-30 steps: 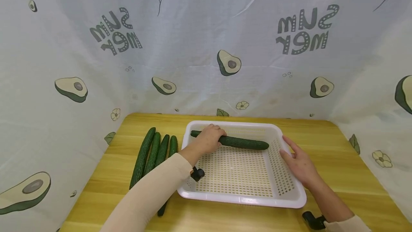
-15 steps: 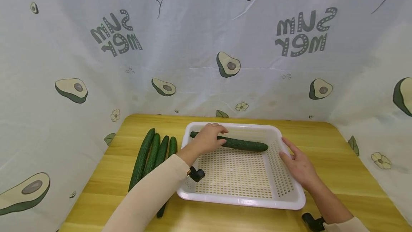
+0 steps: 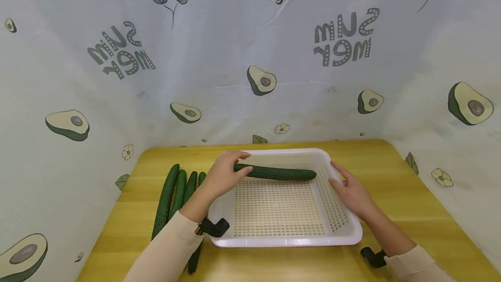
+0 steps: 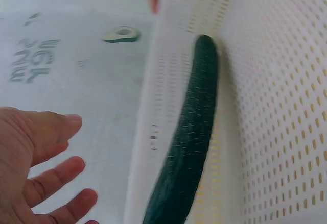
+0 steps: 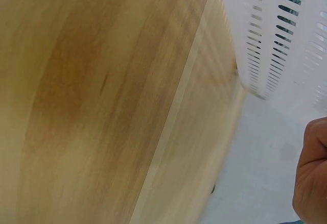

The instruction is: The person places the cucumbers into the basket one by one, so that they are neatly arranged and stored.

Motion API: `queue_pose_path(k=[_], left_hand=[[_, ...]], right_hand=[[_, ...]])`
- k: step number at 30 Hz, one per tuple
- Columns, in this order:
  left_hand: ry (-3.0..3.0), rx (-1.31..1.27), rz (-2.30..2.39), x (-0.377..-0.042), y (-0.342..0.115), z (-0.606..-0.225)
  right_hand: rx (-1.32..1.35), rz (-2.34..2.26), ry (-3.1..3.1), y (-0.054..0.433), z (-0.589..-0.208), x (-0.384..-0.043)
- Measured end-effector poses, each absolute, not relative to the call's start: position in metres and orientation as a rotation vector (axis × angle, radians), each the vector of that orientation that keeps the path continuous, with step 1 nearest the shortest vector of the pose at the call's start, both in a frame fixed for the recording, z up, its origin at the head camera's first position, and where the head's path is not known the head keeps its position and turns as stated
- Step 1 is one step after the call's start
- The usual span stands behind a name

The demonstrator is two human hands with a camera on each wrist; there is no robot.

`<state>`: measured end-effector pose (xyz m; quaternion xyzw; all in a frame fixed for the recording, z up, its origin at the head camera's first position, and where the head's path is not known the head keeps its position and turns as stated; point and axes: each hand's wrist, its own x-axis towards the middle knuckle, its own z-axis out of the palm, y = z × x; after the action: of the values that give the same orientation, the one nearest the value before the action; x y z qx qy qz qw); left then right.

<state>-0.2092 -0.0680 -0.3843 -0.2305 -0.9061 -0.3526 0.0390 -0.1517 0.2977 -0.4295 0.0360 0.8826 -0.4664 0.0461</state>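
Note:
A long dark green cucumber (image 3: 279, 173) lies along the far side inside a white perforated plastic basket (image 3: 285, 242). Over the basket's left end is my left hand (image 3: 224, 175), thumb and fingers spread apart. In the left wrist view, a gap shows between this hand (image 4: 30, 168) and the cucumber (image 4: 189, 132). My right hand (image 3: 354, 193) grips the basket's right rim, thumb on the inner side and fingers outside. From the right wrist, part of that hand (image 5: 314, 178) shows beside the slotted basket wall (image 5: 286, 66).
Several more cucumbers (image 3: 166, 199) lie side by side on the wooden table (image 3: 395, 186), left of the basket and partly behind my left forearm. A pale curtain (image 3: 219, 55) printed with avocados hangs around the table's back and sides. Each wrist wears a black camera mount (image 3: 214, 228).
My left hand has let go of the cucumber in the basket, opened its fingers and drawn back to the left. The right hand keeps its hold on the rim. The head view has shifted slightly.

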Motion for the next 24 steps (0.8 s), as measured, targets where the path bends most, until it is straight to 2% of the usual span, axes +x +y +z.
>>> queue_pose_path(k=[13,17,24], left_hand=[[-2.648,-0.219,-1.233,-0.158,-0.179,-0.382],[-2.681,-0.105,-1.251,-0.144,-0.206,-0.388],[-2.807,0.091,-1.323,-0.134,-0.227,-0.415]], right_hand=[[0.04,-1.398,2.675,0.287,-0.426,-0.174],[0.062,-1.472,2.605,0.287,-0.43,-0.169],[0.137,-1.478,2.6,0.3,-0.43,-0.154]])
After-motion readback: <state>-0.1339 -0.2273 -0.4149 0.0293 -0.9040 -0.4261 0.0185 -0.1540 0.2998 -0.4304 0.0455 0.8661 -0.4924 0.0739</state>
